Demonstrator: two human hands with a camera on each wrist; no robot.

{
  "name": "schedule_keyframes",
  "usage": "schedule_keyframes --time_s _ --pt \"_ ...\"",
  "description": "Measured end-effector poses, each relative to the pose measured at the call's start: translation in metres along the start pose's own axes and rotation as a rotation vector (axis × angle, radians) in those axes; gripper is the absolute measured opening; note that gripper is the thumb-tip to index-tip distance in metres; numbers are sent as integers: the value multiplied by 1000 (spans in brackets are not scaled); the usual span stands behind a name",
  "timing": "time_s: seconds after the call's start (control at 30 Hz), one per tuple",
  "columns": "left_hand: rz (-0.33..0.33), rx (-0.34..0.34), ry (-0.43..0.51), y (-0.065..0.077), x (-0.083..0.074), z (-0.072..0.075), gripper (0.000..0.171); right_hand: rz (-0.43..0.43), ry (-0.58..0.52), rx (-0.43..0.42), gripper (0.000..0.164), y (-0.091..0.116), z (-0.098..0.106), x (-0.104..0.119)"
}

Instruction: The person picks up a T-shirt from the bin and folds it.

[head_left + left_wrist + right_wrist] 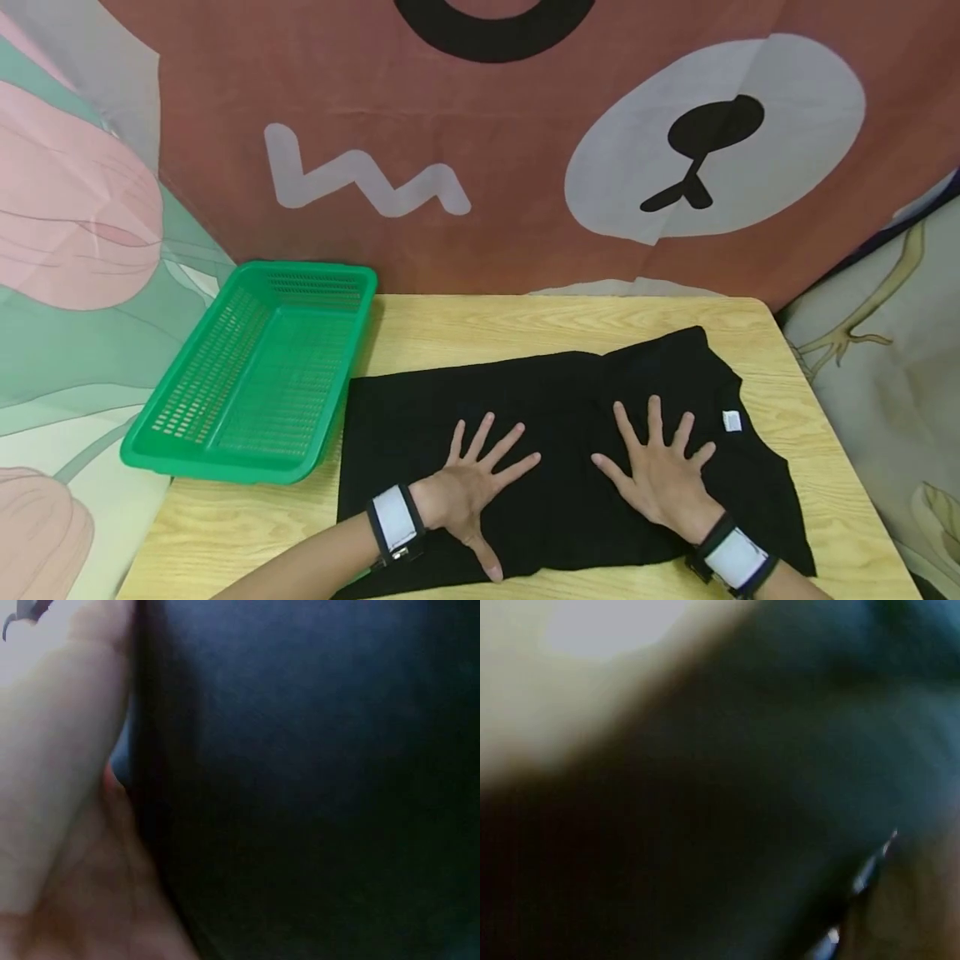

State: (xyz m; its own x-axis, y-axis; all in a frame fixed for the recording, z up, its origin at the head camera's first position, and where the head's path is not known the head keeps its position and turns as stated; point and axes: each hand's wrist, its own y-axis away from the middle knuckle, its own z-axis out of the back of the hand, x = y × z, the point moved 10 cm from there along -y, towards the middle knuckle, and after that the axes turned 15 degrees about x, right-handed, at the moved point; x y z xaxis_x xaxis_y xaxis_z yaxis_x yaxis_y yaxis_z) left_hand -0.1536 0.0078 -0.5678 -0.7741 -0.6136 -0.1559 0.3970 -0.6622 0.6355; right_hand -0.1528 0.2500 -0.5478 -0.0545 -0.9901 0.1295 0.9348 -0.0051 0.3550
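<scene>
A black T-shirt [570,400] lies spread on the table, its neck end to the right with a small white label [732,421]. On its left half rests my left hand [467,492], fingers spread wide and straight. My right hand [663,483] lies flat nearer the neck end, fingers also splayed. Neither hand grips the cloth. In the left wrist view, the dark cloth [315,750] fills most of the picture beside the hand. The right wrist view is blurred and shows dark fabric [705,810] close up.
A green plastic basket [300,462] stands at the table's left back corner, close to the shirt's left edge. The wooden table [480,321] reaches back to a hanging brown cloth [510,242] with a printed bear face. Patterned fabric hangs on both sides.
</scene>
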Motion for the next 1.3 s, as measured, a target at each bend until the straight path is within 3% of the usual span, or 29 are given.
schedule_keyframes --time_s 0.1,0.27,0.37,0.43,0.53,0.67,0.77,0.87,1.03,1.3 --pt "42 -10 49 1 -6 -1 156 92 43 11 94 -12 5 13" --pt "133 -40 118 -2 -17 -6 153 354 82 29 81 -27 14 45" --pt "152 -63 146 -1 -25 -6 147 448 39 7 70 -31 25 59" --pt "131 -77 130 4 -27 -7 145 414 -2 -45 65 -32 34 61" --pt "90 -75 3 16 -19 -9 145 247 -88 -76 70 -36 42 54" --pt "36 -70 -162 27 0 -14 148 91 -98 40 85 -49 33 48" --pt "24 -67 -165 24 3 -18 146 128 -35 108 84 -64 30 54" --pt "103 -26 -110 18 -4 -21 143 231 56 124 81 -81 34 66" --pt "339 28 -61 7 -18 -20 140 405 146 150 78 -103 42 87" --pt "566 1 58 -14 -40 -8 131 514 214 187 81 -131 50 107"
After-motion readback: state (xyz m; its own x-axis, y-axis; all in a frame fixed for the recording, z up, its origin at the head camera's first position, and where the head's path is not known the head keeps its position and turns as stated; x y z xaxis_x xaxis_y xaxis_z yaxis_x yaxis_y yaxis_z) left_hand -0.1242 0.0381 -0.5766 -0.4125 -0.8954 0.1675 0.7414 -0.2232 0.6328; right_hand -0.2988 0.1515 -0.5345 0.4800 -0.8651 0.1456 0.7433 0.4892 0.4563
